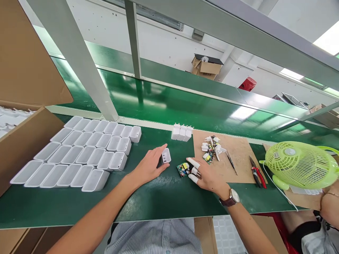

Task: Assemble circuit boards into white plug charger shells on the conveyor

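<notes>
Holding a white charger shell (165,155) with the left hand (149,166), fingers closed around it on the green work mat (159,197); pinching a small circuit board (183,169) with the right hand (209,177), just beside the shell. Judged as early: many empty shells (79,151) lined up at left, only few finished plugs (182,132) standing behind; loose parts (212,150) waited on brown board (238,158). Seen around: green conveyor (185,106), green fan (298,164), red pliers (257,175).

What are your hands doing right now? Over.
Left hand shut on white shell. Right hand touching circuit board, taped fingertips. Rows of empty shells left, nothing between. Over.
</notes>
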A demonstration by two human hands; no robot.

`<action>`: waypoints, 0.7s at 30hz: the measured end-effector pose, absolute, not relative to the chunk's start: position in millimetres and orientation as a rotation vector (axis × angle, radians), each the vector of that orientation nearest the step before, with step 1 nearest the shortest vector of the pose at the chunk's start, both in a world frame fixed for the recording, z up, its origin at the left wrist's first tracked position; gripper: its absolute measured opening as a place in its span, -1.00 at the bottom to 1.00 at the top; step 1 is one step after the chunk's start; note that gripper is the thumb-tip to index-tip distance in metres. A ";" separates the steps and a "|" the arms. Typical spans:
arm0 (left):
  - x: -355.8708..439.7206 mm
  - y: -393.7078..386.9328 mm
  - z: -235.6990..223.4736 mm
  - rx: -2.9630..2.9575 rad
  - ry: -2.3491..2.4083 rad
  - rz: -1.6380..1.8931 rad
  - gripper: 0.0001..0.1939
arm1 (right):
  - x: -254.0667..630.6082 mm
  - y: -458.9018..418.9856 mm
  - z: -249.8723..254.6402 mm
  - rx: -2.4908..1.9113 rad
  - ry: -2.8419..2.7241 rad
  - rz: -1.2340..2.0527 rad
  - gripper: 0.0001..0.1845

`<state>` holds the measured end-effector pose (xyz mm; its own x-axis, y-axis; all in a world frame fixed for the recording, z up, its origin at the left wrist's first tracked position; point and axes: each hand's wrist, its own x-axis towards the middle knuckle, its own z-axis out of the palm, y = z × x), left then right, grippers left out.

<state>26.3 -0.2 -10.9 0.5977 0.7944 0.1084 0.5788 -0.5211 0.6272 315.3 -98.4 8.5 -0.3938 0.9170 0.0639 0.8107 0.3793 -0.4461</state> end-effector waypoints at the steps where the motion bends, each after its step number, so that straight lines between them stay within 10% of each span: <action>1: 26.3 -0.3 -10.8 2.279 1.089 0.517 -0.27 | 315.8 -97.9 7.6 -1.525 -2.311 0.540 -0.27; 15: 26.4 -4.1 -6.0 2.378 0.890 0.879 0.06 | 287.1 -65.9 34.2 -1.307 -1.986 0.550 -0.32; 21: 27.9 -4.5 -1.5 2.477 0.796 1.121 -0.35 | 259.7 -53.6 38.3 -1.096 -2.124 0.455 -0.26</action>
<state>27.9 -4.5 -1.5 0.5400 0.5999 0.5904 0.3596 -0.7986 0.4825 259.7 -53.6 38.3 -0.4020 0.8135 0.4202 0.5700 0.5815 -0.5804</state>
